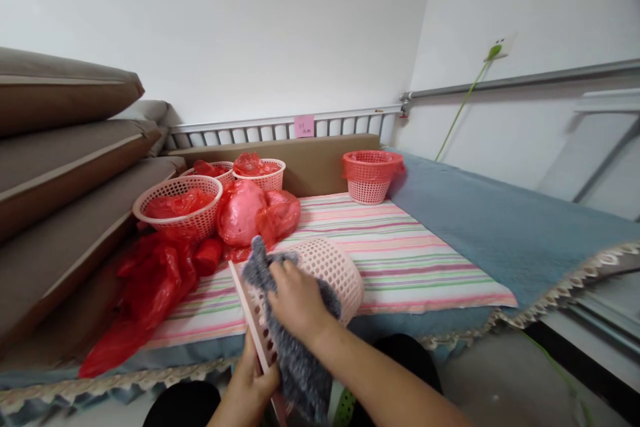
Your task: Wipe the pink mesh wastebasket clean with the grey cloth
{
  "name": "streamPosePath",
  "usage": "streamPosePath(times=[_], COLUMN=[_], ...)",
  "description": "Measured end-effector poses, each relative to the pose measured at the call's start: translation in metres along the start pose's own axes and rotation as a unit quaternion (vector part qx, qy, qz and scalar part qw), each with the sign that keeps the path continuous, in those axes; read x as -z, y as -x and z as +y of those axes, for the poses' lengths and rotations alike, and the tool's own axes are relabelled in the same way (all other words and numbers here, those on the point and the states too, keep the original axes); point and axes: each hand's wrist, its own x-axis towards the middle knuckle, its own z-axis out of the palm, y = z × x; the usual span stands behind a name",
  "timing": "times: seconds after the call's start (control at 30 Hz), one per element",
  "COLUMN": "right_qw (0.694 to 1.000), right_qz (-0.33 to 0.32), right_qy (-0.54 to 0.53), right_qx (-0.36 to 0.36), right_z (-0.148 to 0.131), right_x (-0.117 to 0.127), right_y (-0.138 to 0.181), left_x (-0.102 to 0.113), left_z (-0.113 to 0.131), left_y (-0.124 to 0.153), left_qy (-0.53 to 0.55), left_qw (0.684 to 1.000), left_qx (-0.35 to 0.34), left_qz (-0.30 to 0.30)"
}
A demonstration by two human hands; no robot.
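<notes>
Pinched at its rim by the closed left hand [253, 380], the pale pink perforated plastic basket [335, 267] is tipped sideways at the bed edge and could be levered loose as the grey fluffy cloth [300, 367] is clutched and pressed into it by the right hand [297, 300]; beyond the grip a striped cotton sheet [410, 260] is spread, backed by white walls [275, 27].

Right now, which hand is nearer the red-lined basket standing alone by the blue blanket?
Right. The right hand, holding the grey cloth on the tipped basket, lies short of the red-lined basket; the left hand grips the tipped basket's rim, farther back.
</notes>
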Motion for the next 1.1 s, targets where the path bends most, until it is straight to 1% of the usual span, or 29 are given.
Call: streamPosePath(times=[0.07, 0.13, 0.2, 0.23, 0.3, 0.5, 0.6, 0.67, 0.73, 0.8, 0.83, 0.9, 0.93, 0.97, 1.03, 1.1], right_qw=[0.994, 0.976, 0.963, 0.96, 0.958, 0.957, 0.956, 0.957, 0.964, 0.978, 0.986, 0.996, 0.998, 0.998, 0.997, 0.997], right_qz=[0.0, -0.005, -0.003, 0.001, 0.009, 0.02, 0.019, 0.018, 0.022, 0.026, 0.024, 0.009, -0.001, -0.003, -0.009, -0.01], right_qy=[0.049, 0.079, 0.096, 0.103, 0.114, 0.116, 0.109, 0.104, 0.089, 0.056, 0.033, -0.026, -0.05, -0.061, -0.07, -0.063], right_qx=[-0.094, -0.203, -0.252, -0.261, -0.262, -0.264, -0.272, -0.272, -0.251, -0.199, -0.162, -0.082, -0.035, -0.005, 0.028, 0.04], right_z=[0.04, 0.079, 0.108, 0.117, 0.126, 0.126, 0.127, 0.122, 0.106, 0.077, 0.059, 0.02, 0.002, -0.014, -0.036, -0.04], right_x=[0.005, 0.012, 0.017, 0.019, 0.02, 0.015, 0.016, 0.017, 0.016, 0.012, 0.01, 0.005, 0.003, 0.001, -0.002, -0.003], right_y=[-0.013, -0.023, -0.028, -0.029, -0.027, -0.019, -0.02, -0.02, -0.019, -0.016, -0.014, -0.007, -0.003, 0.001, 0.008, 0.011], left_x=[-0.002, -0.003, -0.006, -0.007, -0.009, -0.019, -0.02, -0.019, -0.018, -0.017, -0.017, -0.015, -0.014, -0.012, -0.009, -0.007], left_z=[0.001, -0.002, -0.007, -0.008, -0.005, 0.023, 0.026, 0.024, 0.021, 0.018, 0.016, 0.01, 0.007, 0.004, -0.003, -0.008], left_y=[0.004, 0.007, 0.009, 0.009, 0.008, -0.001, -0.001, 0.0, 0.001, 0.001, 0.0, -0.001, -0.002, -0.002, -0.002, 0.0], left_qy=[-0.008, -0.016, -0.019, -0.016, -0.003, 0.059, 0.078, 0.085, 0.092, 0.096, 0.096, 0.082, 0.067, 0.051, 0.028, 0.019], left_qw=[1.0, 0.999, 0.998, 0.998, 0.997, 0.995, 0.994, 0.994, 0.994, 0.994, 0.994, 0.997, 0.998, 0.998, 0.998, 0.997], left_qx=[0.021, 0.03, 0.025, 0.019, 0.013, -0.003, 0.006, 0.014, 0.019, 0.02, 0.016, -0.003, -0.015, -0.024, -0.031, -0.023], left_qz=[-0.021, -0.035, -0.052, -0.06, -0.076, -0.077, -0.074, -0.062, -0.058, -0.056, -0.049, -0.016, 0.005, 0.026, 0.053, 0.066])
